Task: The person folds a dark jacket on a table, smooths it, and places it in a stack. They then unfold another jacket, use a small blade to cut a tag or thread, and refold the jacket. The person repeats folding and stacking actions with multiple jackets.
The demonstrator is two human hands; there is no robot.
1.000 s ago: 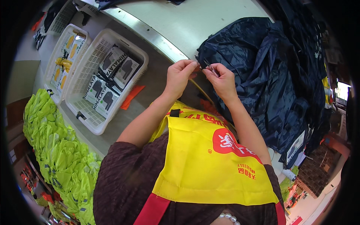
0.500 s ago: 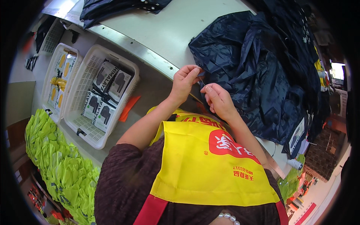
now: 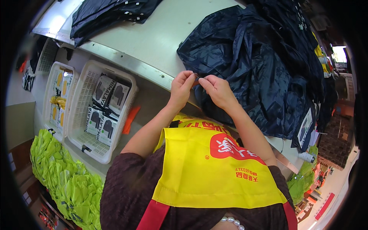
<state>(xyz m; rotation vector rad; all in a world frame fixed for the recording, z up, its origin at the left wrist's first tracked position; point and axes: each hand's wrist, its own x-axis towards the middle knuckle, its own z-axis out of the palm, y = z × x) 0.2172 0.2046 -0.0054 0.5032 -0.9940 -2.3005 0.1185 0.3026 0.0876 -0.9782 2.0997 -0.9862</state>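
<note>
Big basket: white, slatted plastic with a black clip (image 3: pixel 86 148) at the near end of its rim (image 3: pixel 132 82); everything below is placed from it.
In the big basket: flat white packets (image 3: pixel 101 122) with pictures of dark clothes, some overlapping, and black strips (image 3: pixel 104 109) lying across their middle.
Narrow basket: white, just left of the big basket, its rim (image 3: pixel 46 92) roughly in line with it.
In the narrow basket: packets (image 3: pixel 68 82) with orange shapes, a crumpled yellow band (image 3: pixel 58 101) across them.
Third basket: pale slats (image 3: pixel 46 57), beyond the big basket to the upper left; contents cannot be made out.
Navy garment: a glossy, rumpled heap (image 3: pixel 245 65) on the table (image 3: pixel 168 34), well to the right of the big basket.
Left hand: right of the big basket (image 3: pixel 182 90), thumb and forefinger pinched together by the garment's near edge; whatever they grip is too small to tell.
Right hand: farther right of the big basket (image 3: pixel 218 91), thumb and forefinger pressed together, tips close to the left hand's; its grip's contents cannot be told.
Orange piece: just right of the big basket (image 3: pixel 131 119).
Lime-green heap: crumpled and shiny (image 3: pixel 65 176), below the big basket.
</note>
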